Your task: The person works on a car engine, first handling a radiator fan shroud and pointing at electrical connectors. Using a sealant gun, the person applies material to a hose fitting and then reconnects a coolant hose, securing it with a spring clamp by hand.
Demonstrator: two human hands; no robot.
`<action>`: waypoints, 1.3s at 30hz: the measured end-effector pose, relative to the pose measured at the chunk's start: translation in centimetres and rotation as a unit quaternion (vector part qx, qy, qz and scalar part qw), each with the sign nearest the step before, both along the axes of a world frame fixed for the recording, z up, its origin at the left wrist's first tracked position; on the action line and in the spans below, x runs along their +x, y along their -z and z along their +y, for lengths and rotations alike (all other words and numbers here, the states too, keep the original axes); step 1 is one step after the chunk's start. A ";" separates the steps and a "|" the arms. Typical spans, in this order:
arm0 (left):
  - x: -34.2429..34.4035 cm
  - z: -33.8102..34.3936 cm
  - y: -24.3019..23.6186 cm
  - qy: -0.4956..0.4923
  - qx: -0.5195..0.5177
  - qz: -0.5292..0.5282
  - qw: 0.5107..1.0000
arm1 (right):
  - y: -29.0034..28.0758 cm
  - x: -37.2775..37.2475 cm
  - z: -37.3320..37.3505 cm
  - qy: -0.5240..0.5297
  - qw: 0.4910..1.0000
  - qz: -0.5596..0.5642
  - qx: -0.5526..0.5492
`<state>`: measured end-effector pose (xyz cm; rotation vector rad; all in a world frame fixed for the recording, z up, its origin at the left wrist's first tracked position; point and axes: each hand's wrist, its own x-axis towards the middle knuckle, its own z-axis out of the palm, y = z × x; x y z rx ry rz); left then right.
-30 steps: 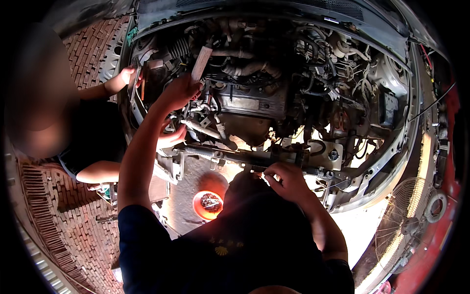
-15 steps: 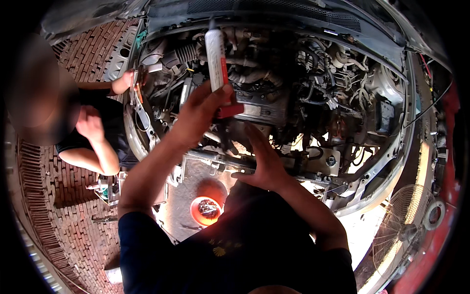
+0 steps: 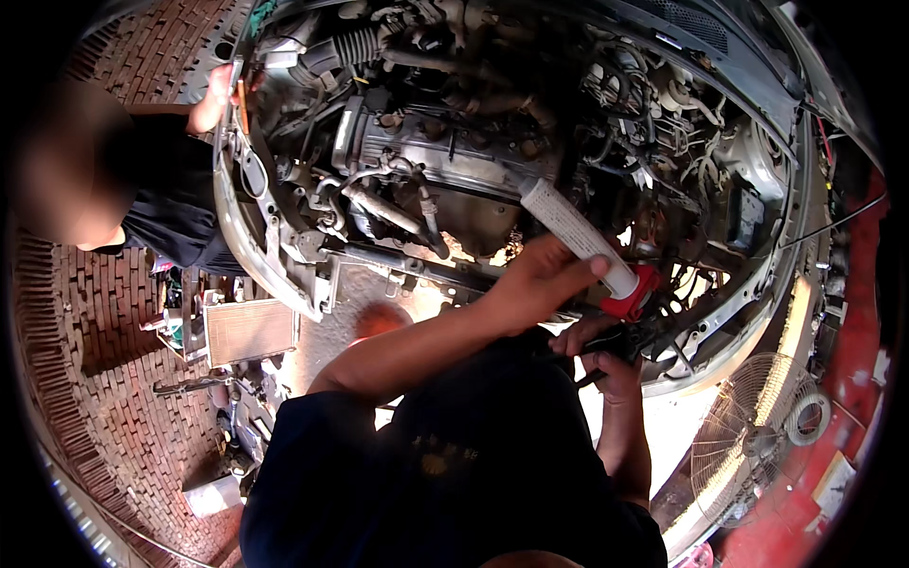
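A caulking gun with a white, printed cartridge (image 3: 576, 227) and a red rear end (image 3: 632, 292) lies slantwise over the front of the open engine bay. Its nozzle end points up and left, toward the engine's valve cover (image 3: 454, 156). My left hand (image 3: 542, 284) is closed round the cartridge's lower part, thumb on top. Behind the red end, my right hand (image 3: 611, 358) is wrapped about the dark handle, which is partly lost in shadow.
Below the gun runs the car's front crossmember (image 3: 426, 265). On the left, a co-worker's hand (image 3: 216, 95) rests at the fender edge. A radiator (image 3: 251, 331) stands on the brick floor (image 3: 104, 312). A wire-cage fan (image 3: 753, 440) is at the lower right. My left forearm partly hides a red bucket.
The caulking gun has swung from upright at the centre to a slant farther right. My right hand, open before, now grips its handle. The co-worker's other hand has gone out of sight.
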<state>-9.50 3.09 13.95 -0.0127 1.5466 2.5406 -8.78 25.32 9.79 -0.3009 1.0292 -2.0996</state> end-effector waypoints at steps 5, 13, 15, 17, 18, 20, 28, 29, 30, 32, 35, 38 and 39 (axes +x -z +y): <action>-0.8 -0.2 1.0 -0.096 0.117 0.023 0.988 | 2.7 1.7 1.4 -0.011 0.969 -0.194 -0.151; -0.7 -2.4 0.5 -0.173 0.192 0.013 0.966 | 3.4 1.5 2.9 -0.015 0.970 -0.188 -0.156; -0.3 -2.8 0.3 -0.171 0.199 0.004 0.965 | 3.2 1.0 3.0 -0.028 0.965 -0.189 -0.178; -0.1 -2.9 0.1 -0.170 0.206 -0.005 0.964 | 2.9 0.6 2.8 -0.039 0.965 -0.182 -0.185; 0.0 -2.8 0.1 -0.170 0.209 0.006 0.963 | 2.8 0.5 2.7 -0.048 0.964 -0.176 -0.193; 0.3 -2.8 0.2 -0.173 0.213 0.014 0.962 | 2.6 0.5 2.6 -0.048 0.963 -0.182 -0.191; 0.3 -3.2 2.7 -0.215 0.301 -0.045 0.928 | 2.8 0.4 3.7 -0.017 0.959 -0.213 -0.188; 0.3 -3.1 3.2 -0.228 0.295 -0.054 0.926 | 2.7 0.0 4.1 -0.010 0.966 -0.188 -0.176; 0.4 -3.2 3.6 -0.230 0.281 -0.072 0.929 | 2.5 -0.2 4.6 -0.003 0.973 -0.164 -0.164; 1.2 -3.1 5.3 -0.223 0.270 -0.114 0.930 | 1.1 -0.6 5.4 0.040 0.981 -0.138 -0.132; 3.0 -2.2 8.4 -0.180 0.243 -0.165 0.939 | -1.0 -1.7 8.2 0.090 0.992 -0.089 -0.019; 4.6 -0.8 10.2 -0.167 0.143 -0.166 0.961 | -2.7 -2.5 10.1 0.128 0.986 -0.103 0.033; 4.8 -0.5 10.9 -0.161 0.083 -0.163 0.970 | -3.1 -3.1 10.5 0.121 0.986 -0.107 0.051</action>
